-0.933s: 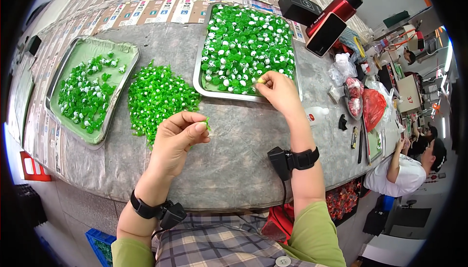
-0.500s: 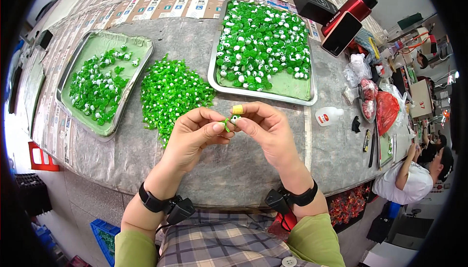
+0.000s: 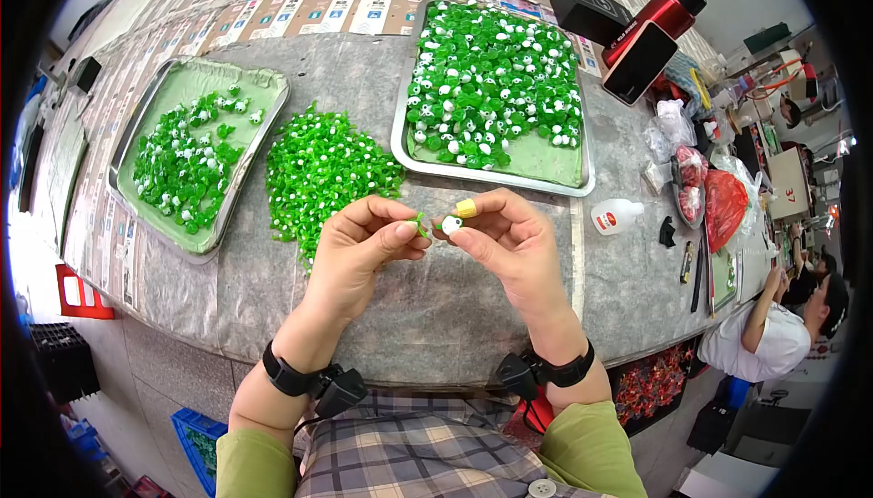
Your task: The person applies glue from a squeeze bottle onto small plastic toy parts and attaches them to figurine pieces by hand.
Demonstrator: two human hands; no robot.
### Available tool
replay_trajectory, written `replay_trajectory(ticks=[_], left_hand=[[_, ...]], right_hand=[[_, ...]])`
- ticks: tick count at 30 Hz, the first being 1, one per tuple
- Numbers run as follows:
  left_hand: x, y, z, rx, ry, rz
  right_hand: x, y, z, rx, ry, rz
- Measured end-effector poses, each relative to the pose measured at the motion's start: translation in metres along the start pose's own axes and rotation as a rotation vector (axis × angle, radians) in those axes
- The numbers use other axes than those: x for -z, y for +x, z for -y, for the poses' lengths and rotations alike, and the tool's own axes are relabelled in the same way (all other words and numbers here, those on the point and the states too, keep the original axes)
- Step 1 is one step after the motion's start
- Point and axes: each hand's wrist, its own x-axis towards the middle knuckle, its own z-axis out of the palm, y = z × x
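My left hand (image 3: 362, 248) pinches a small green plastic piece (image 3: 419, 221) between thumb and forefinger. Between the thumb and the yellow-wrapped forefinger of my right hand (image 3: 511, 248) is a small white panda-like head (image 3: 452, 224) with black spots and a bit of green at its side. A narrow gap separates the two pieces, above the grey table cover. Just beyond my left hand lies a heap of small green pieces (image 3: 327, 175) with white specks. A metal tray (image 3: 496, 176) farther right holds many green-and-white figures; another tray (image 3: 202, 252) at the left holds fewer.
To the right stand a white bottle (image 3: 616, 217), a phone (image 3: 639, 63), a red flask (image 3: 671, 9) and a black box (image 3: 587, 9). Plastic bags, one of them red (image 3: 726, 210), lie along the right side. Another person (image 3: 759, 334) in white sits at the far right.
My hands have drawn slightly apart. The white head has moved right with my right hand, and a gap now shows between it and the green piece in my left.
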Motion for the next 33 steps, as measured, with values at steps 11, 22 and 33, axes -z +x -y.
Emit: replay_trajectory(ticks=[11,22,33], left_hand=[[-0.004,-0.001,0.0,-0.096,0.221,-0.002],[-0.005,-0.004,0.002,-0.343,0.656,0.042],[-0.012,-0.003,-0.002,-0.644,1.043,0.096]], right_hand=[[-0.007,-0.002,0.003,0.094,-0.15,-0.019],[0.001,-0.004,0.005,-0.037,-0.157,0.039],[0.008,-0.002,0.004,-0.115,-0.196,0.088]])
